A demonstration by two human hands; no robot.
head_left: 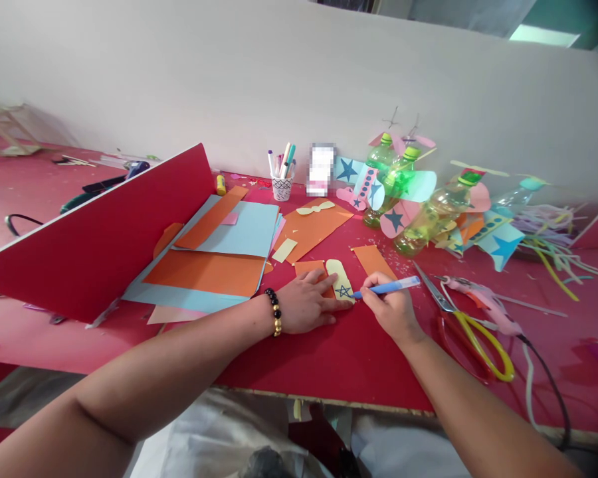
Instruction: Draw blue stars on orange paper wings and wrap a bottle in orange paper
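My right hand (391, 309) is closed around a blue marker pen (393, 285), its tip at the edge of a small pale yellow paper piece (337, 271) with a rounded end. A star outline in dark ink (343, 292) shows on that piece. Fingers spread, my left hand (306, 303) lies flat and touches the yellow piece and the table beside it. An orange paper piece (309, 267) is partly under my left fingers. Beyond my right hand lies another orange strip (373, 260).
Yellow-handled scissors (483, 342) and a pink glue gun (488, 305) with a cord lie at right. Decorated plastic bottles (403, 192) stand behind. A pen cup (282, 188), stacked coloured paper (229, 232) and a leaning red board (109, 232) are at the back and left.
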